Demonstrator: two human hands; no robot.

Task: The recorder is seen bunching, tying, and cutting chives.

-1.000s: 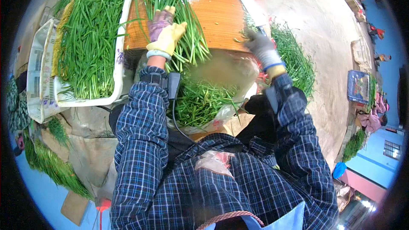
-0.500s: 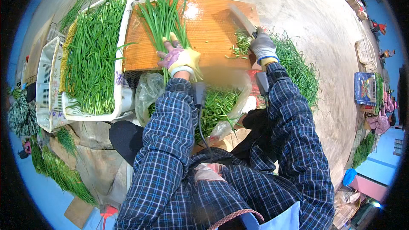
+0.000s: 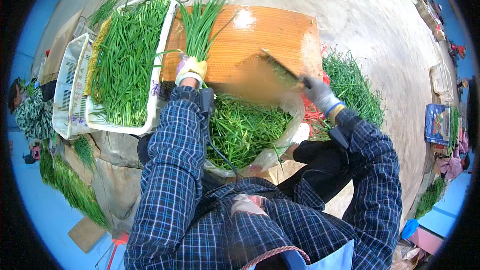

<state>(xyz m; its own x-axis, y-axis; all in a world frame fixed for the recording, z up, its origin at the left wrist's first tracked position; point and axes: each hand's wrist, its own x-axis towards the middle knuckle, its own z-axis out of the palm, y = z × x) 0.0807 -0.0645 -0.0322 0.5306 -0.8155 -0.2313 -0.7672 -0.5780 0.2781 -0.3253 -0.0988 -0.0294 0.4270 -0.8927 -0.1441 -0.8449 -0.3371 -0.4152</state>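
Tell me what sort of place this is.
Probably a shed or market where vegetables are prepared: a white crate full of long green leaves, more greens heaped on the floor, and a knife at a wooden board.

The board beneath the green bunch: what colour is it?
The board is orange-brown, showing best in the head view.

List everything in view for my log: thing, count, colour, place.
Wood-grain board: one, orange-brown, ahead
Chive-like bundle: one, green, board's left
Cleaver: one, dark-looking, right hand
Filled basket: one, white, left of board
Heaped stalks: many, green, filled basket
Second basket: one, white, farther left
Plastic bag: one, translucent, board's near side
Cut greens: many, green, in bag
Floor pile: one, green, right of board
Co-worker: one, patterned clothing, left edge
Far items: uncountable, mixed, right edge
Left hand: one, yellow-purple glove, bundle's base
Right hand: one, grey glove, cleaver's handle
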